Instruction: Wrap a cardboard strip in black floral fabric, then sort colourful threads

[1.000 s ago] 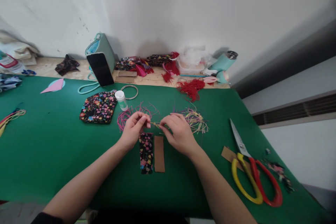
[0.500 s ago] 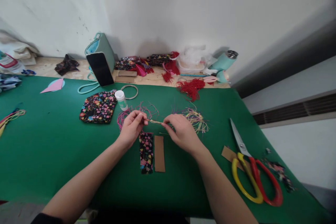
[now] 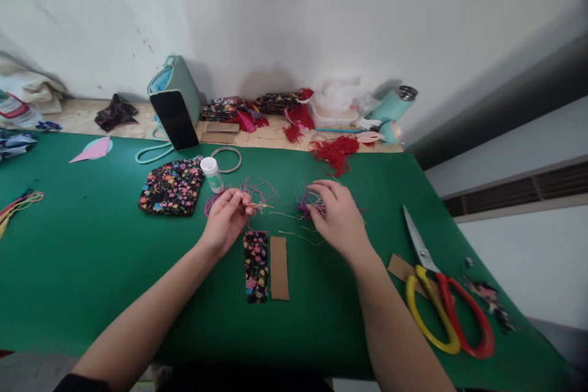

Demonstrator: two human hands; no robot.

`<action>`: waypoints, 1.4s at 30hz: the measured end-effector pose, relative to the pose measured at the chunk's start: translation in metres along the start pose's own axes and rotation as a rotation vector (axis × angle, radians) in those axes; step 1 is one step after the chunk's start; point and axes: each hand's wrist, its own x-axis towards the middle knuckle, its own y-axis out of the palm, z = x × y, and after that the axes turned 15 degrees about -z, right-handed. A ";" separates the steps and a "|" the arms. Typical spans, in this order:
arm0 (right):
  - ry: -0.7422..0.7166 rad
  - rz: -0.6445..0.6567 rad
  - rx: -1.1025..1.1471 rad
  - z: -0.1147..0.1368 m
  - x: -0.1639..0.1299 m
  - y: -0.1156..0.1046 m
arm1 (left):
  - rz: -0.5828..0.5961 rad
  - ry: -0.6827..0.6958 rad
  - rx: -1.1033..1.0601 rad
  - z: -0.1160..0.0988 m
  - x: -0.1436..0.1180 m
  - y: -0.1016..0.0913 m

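Observation:
My left hand [image 3: 227, 220] is closed in a pinch on a short beige twisted cord [image 3: 261, 205], whose loose end sticks out to the right. My right hand [image 3: 337, 214] is over a tangle of purple and pale threads [image 3: 304, 201], its thumb and fingers apart; whether it touches them I cannot tell. Pink cord [image 3: 214, 201] lies coiled behind my left hand. In front of my hands a black floral fabric strip [image 3: 256, 266] lies beside a brown cardboard strip [image 3: 279, 267].
Large scissors [image 3: 434, 282] with yellow and red handles lie at right. A white bottle [image 3: 211, 173], a ring [image 3: 228, 160] and a floral fabric piece [image 3: 171, 187] lie behind at left. A phone [image 3: 174, 120] leans on a pouch near the wall. Red threads [image 3: 335, 153] lie at the back.
My right hand has let go of the beige cord and moved right and slightly up, its fingers parting over the threads. My left hand still pinches the cord.

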 end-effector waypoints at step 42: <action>0.217 0.032 0.037 -0.015 -0.005 0.005 | 0.060 -0.106 0.010 0.002 -0.012 0.006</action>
